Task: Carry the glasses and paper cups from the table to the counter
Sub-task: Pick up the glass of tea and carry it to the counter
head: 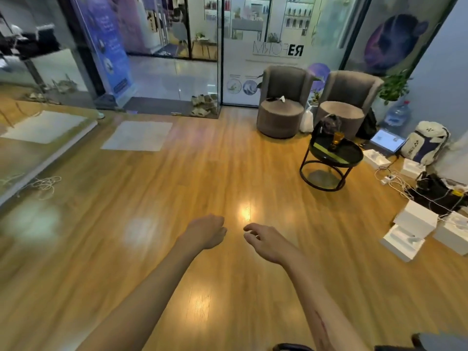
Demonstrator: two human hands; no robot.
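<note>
Glass (337, 139) stands on the round desk (354, 158), well apart from you. Left hand (206, 231) and right hand (263, 239) hang relaxed, holding nothing; approach squarely and grip its body low.

Bright, even indoor light from overhead. Ceiling lamps throw glare patches on the glossy wood floor (177, 188), strongest near centre. Soft shadows, e.g. under the round table (336, 154). Wide-angle bend at the edges; left side smeared w/ motion blur. Overall slightly soft focus.
</note>
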